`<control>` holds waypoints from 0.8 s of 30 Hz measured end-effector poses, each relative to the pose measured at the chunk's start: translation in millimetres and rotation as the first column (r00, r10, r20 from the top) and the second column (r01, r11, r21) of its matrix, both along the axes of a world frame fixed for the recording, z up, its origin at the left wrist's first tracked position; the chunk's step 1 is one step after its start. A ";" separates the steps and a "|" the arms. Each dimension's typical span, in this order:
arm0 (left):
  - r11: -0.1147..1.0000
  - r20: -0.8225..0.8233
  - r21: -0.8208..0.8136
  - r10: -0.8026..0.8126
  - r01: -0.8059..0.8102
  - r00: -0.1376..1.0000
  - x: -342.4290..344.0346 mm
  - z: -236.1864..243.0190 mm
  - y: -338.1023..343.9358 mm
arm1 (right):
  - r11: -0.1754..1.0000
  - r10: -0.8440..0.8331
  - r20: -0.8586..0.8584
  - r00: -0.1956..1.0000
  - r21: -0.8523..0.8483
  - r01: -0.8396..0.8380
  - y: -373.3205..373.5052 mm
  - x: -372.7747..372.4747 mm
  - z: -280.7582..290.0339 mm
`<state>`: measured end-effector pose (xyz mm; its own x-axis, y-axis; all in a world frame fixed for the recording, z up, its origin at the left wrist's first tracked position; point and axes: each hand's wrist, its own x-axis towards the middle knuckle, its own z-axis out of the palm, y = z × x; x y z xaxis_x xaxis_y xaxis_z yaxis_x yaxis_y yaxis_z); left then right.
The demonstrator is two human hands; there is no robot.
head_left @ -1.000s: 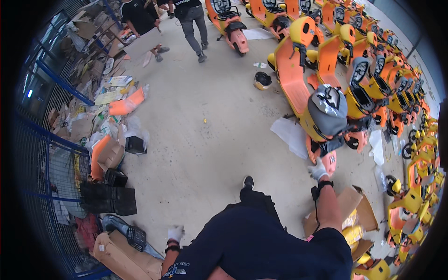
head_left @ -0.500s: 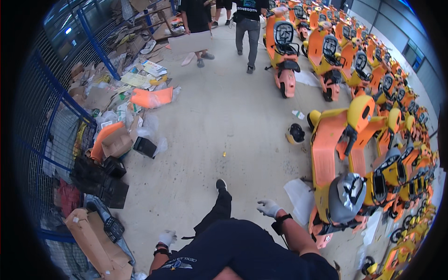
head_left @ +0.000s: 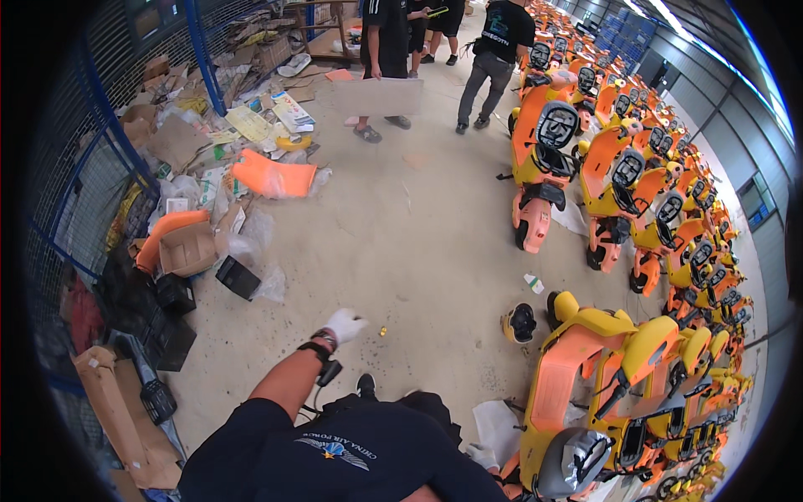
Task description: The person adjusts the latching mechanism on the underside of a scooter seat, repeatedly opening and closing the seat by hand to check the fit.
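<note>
My left hand point(head_left: 345, 325), in a white glove, is stretched forward over the concrete floor with its fingers loosely apart and nothing visible in them. A small yellow piece point(head_left: 383, 331) lies on the floor just right of it in the picture. Low beside my body is my right hand point(head_left: 483, 457), also gloved in white; its fingers look apart and hold nothing I can see. It is nearest to a white sheet point(head_left: 498, 428) on the floor and a yellow and orange scooter point(head_left: 552, 385), whose grey seat point(head_left: 573, 463) has silvery wrap on it.
Rows of scooters point(head_left: 615, 167) fill the right side. A yellow and black helmet point(head_left: 519, 323) lies on the floor. Cardboard, plastic and an orange panel point(head_left: 273, 173) are piled along blue mesh fencing point(head_left: 58, 184). A person ahead holds a flat board point(head_left: 381, 97); others stand nearby.
My left hand has swung forward and up; my right hand has dropped back toward the scooter. The view has shifted, and the nearest scooter now sits lower in it.
</note>
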<state>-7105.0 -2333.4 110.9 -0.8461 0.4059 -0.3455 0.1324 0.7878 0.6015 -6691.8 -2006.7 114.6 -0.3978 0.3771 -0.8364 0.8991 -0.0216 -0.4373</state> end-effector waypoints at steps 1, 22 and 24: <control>0.998 0.064 0.051 -0.038 0.035 0.997 -6.0 12.5 40.5 | 1.000 -0.010 0.004 1.000 0.002 0.010 -0.3 -3.7 -14.6; 0.582 0.331 -0.158 0.792 -0.797 0.513 -47.8 -43.9 -7.1 | 0.989 0.148 -0.352 0.924 0.039 -0.144 326.8 -492.9 -22.5; 0.574 0.395 -0.185 0.787 -0.798 0.474 -64.7 -40.1 11.4 | 0.981 0.195 -0.311 0.930 0.061 -0.185 332.3 -528.6 -15.5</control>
<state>-7169.7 -2322.0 70.8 -0.5966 -0.3546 -0.7200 -0.7896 0.4198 0.4475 -7220.4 -1674.4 99.1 -0.7052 0.2915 -0.6463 0.7014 0.1539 -0.6959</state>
